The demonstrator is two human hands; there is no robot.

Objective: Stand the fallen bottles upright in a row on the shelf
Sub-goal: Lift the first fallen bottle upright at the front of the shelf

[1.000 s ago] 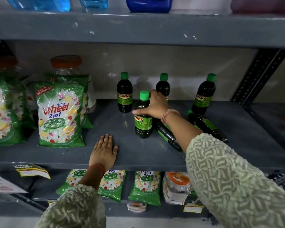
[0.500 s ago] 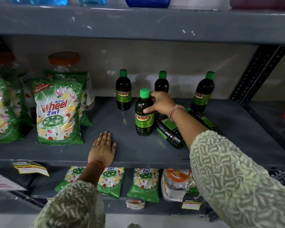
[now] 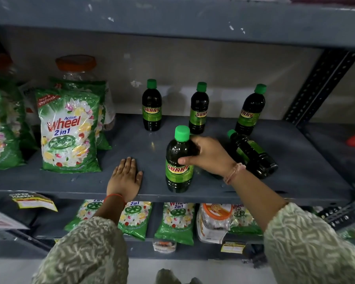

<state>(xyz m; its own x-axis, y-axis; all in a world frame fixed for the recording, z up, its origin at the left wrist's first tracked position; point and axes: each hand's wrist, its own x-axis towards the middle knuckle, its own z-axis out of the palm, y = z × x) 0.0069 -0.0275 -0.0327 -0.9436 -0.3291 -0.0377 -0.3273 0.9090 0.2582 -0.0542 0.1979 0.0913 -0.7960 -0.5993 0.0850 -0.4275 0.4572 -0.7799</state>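
Observation:
Three dark green-capped Sunny bottles stand at the back of the grey shelf [image 3: 131, 181]: left bottle [image 3: 151, 107], middle bottle [image 3: 198, 111], right bottle [image 3: 251, 111]. A fourth bottle [image 3: 177, 162] stands upright near the front edge. My right hand [image 3: 210, 155] wraps its upper body, thumb across the front. One fallen bottle [image 3: 252, 154] lies on its side to the right, cap pointing back-left. A dark shape under my right wrist may be another fallen bottle, mostly hidden. My left hand [image 3: 125, 178] lies flat on the shelf's front edge, holding nothing.
Green Wheel detergent packs [image 3: 69, 132] and an orange-lidded jar [image 3: 76, 66] fill the shelf's left side. More packs [image 3: 175, 222] lie on the shelf below. A perforated upright post [image 3: 320, 87] bounds the right end. Another shelf [image 3: 172, 19] hangs overhead.
My right hand has moved from the fallen bottle behind onto the front upright bottle and closed around it. The left hand has stayed put. The view has come a little closer.

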